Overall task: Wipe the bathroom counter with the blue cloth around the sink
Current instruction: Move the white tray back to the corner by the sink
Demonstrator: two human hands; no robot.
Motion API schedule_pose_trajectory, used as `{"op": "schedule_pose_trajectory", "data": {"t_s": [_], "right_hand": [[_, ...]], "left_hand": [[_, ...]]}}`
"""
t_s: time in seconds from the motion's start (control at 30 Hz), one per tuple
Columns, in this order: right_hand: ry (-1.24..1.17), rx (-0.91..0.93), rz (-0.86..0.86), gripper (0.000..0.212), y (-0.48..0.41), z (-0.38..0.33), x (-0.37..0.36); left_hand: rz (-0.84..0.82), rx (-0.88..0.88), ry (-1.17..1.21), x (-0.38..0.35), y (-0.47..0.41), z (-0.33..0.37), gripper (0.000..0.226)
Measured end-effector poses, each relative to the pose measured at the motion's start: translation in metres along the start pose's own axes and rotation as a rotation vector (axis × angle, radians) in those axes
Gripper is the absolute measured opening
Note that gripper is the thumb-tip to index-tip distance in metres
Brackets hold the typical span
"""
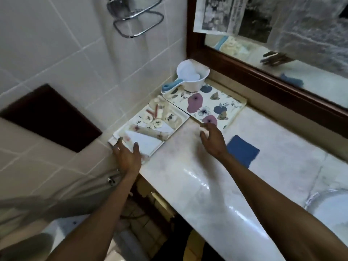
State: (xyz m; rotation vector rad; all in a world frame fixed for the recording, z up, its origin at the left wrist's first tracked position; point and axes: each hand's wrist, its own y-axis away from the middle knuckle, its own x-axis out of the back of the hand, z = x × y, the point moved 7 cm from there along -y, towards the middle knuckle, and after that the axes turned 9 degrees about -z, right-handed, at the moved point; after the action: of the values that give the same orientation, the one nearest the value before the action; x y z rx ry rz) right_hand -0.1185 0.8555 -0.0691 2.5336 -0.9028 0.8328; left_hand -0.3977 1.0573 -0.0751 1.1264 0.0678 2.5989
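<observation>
Both arms reach out over the pale marble desk point(188, 166) toward its far left corner. The left hand point(128, 157) sits at about 9 o'clock from the desk's middle, on the near corner of a white tray point(150, 146) that lies against the tiled wall; the fingers point(136, 146) are spread wide, thumb and forefinger resting on the tray's rim, and whether they actually pinch it I cannot tell. The tray carries small rolls and round printed pieces, too blurred to name.

The right hand point(211, 138) hovers or rests flat on the desk at 12 o'clock, palm down, fingers point(204, 137) loosely open and holding nothing. Its fingertips come just up to the near edge of a flowered tray point(207, 106), which lies at 1 o'clock beside the white one, the two trays touching at a corner.

The cloth point(243, 153) lies flat on the desk at 3 o'clock of the right hand, just beside the wrist, part of it hidden behind the forearm. Neither hand touches it.

A white scoop point(192, 76) with a blue handle stands at the far end of the flowered tray, in the corner under the dark-framed mirror point(263, 76). The sink point(329, 208) shows at the lower right, at 5 o'clock, well apart from the cloth.
</observation>
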Motion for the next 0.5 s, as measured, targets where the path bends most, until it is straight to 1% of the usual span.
{"op": "schedule_pose_trajectory", "data": {"t_s": [0.07,0.17,0.33,0.5], "right_hand": [[0.026,-0.017,-0.073,0.031,-0.014,-0.013,-0.02],[0.101,-0.038,-0.161,0.037,-0.033,-0.025,-0.04],[0.18,-0.067,-0.195,0.038,-0.059,-0.034,-0.059],[0.238,-0.14,-0.192,0.056,-0.079,-0.04,-0.068]], "left_hand": [[-0.032,0.097,0.01,0.01,-0.017,-0.023,0.08],[-0.18,0.16,0.098,0.002,-0.045,-0.045,0.1],[-0.322,0.145,0.083,-0.009,-0.072,-0.044,0.113],[-0.391,0.162,0.105,-0.009,-0.076,-0.046,0.117]]}}
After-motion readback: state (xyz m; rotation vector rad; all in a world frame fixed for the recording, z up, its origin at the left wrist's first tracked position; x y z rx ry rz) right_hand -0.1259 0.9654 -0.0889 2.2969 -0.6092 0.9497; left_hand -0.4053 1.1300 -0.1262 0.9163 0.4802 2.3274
